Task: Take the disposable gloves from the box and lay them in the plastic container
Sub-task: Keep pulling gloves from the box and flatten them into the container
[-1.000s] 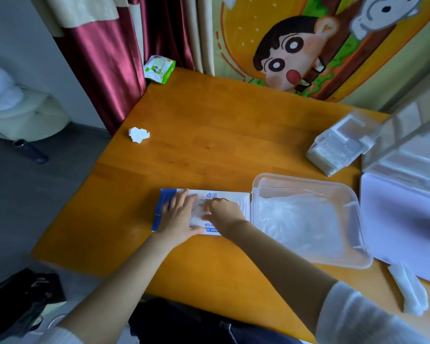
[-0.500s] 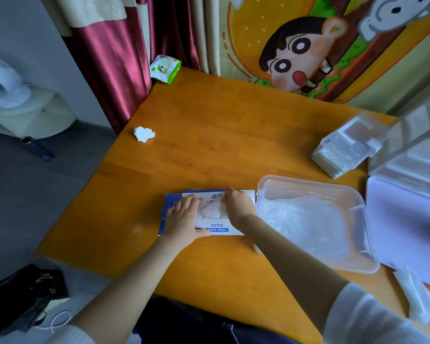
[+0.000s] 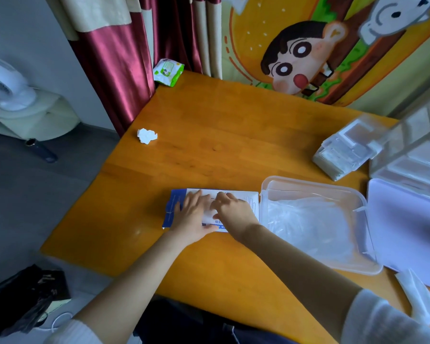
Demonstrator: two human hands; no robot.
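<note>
A blue and white glove box [image 3: 249, 200] lies flat near the front of the orange table [image 3: 221, 135]. My left hand [image 3: 193, 217] rests flat on the box's left half, fingers spread, holding nothing. My right hand [image 3: 233, 210] sits over the box's opening with its fingers curled, pinching a translucent glove [image 3: 207, 215] that shows between my hands. Touching the box's right end is the clear plastic container [image 3: 308, 183], with a pile of clear gloves [image 3: 308, 225] lying in it.
A crumpled paper [image 3: 147, 136] and a green wipes pack [image 3: 168, 72] lie at the table's left and far edges. Clear organisers [image 3: 345, 152], a white lid [image 3: 407, 232] and a tissue [image 3: 417, 296] fill the right side. A black bag [image 3: 23, 299] sits on the floor.
My right hand went right toward the container's edge, then came back left to the box's opening. My left hand stayed pressed on the box. The camera moved closer.
</note>
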